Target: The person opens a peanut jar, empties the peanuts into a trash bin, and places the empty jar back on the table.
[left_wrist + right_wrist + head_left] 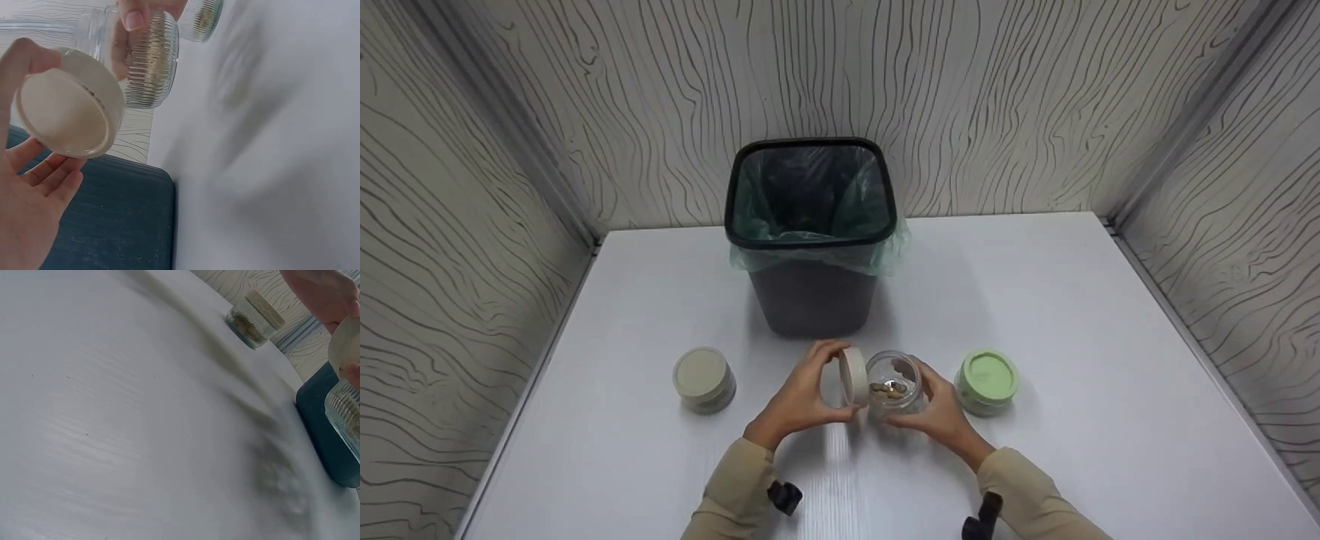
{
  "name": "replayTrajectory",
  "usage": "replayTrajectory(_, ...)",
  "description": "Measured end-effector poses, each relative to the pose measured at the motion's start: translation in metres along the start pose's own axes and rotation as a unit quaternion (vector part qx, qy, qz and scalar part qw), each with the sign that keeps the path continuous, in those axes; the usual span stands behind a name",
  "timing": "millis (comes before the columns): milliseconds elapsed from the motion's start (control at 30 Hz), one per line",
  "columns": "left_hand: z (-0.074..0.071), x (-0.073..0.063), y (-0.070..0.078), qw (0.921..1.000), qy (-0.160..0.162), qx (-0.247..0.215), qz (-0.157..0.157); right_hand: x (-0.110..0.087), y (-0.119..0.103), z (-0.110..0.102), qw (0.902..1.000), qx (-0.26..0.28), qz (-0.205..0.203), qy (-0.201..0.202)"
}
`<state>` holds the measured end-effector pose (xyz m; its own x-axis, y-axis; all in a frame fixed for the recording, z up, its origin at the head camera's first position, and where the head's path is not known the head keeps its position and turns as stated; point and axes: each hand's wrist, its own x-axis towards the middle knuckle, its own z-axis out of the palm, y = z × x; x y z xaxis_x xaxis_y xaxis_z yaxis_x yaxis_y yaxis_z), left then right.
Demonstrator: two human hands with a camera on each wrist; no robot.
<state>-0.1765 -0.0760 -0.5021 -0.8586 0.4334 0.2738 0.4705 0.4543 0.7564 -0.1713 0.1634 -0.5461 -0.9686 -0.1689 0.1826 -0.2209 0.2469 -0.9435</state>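
My left hand (802, 397) grips a cream round lid (853, 376) by its rim, turned on edge. In the left wrist view the flat face of the lid (64, 115) shows between thumb and fingers. Right beside it, my right hand (943, 414) holds a clear ribbed jar (896, 409) around its side. The jar's mouth is uncovered, and several brown pieces that look like peanuts (889, 390) lie inside. Only the thumb and part of the right hand (134, 17) appear in the left wrist view.
Behind the hands stands a dark bin (814, 300) with a green liner bag. A jar with a beige lid (701, 373) is on the left; a jar with a green lid (990, 376) sits close to my right hand. Patterned walls enclose the white table (1110, 360).
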Motion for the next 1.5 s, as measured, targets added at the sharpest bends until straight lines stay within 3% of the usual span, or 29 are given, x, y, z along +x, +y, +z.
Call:
replayTrajectory(400, 0.001, -0.001, -0.007, 0.9998, 0.012, -0.018, -0.001, -0.001, 0.002, -0.001, 0.9990, -0.038, -0.021, 0.011)
replayTrajectory(600, 0.002, -0.001, -0.009, 0.9996, 0.007, -0.026, -0.008, -0.001, 0.002, -0.002, 0.9992, -0.032, -0.018, 0.013)
replayTrajectory(900, 0.005, -0.003, -0.014, 0.9991, 0.008, -0.029, -0.032, 0.000, -0.002, -0.003, 0.9993, -0.027, 0.021, 0.015)
replayTrajectory(1233, 0.011, -0.005, -0.020, 0.9975, 0.011, -0.034, -0.060, 0.003, -0.002, -0.005, 0.9997, 0.009, 0.013, 0.017)
replayTrajectory(1500, 0.020, -0.005, -0.027, 0.9956, 0.046, 0.000, -0.082, 0.003, 0.000, -0.005, 0.9998, 0.010, 0.001, 0.019)
